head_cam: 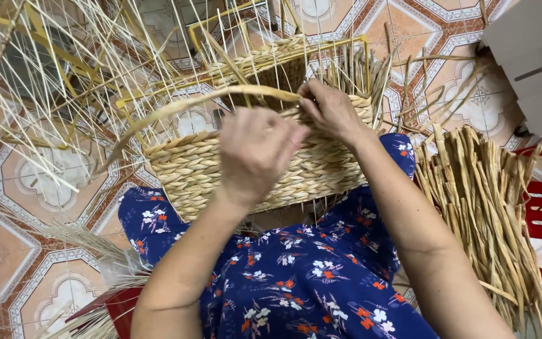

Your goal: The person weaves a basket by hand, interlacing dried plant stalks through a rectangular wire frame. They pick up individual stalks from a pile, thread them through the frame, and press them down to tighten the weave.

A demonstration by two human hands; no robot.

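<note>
Pinching a long straw strand [221, 97], the right hand [330, 110] works at the woven basket [246, 169] rim. Left hand [255, 150] curls closed before the basket, its fingertips hidden.

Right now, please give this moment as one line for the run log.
left hand: on basket wall | right hand: pinching strand at rim | basket: on lap, half woven | fibre bundle: at right
</note>
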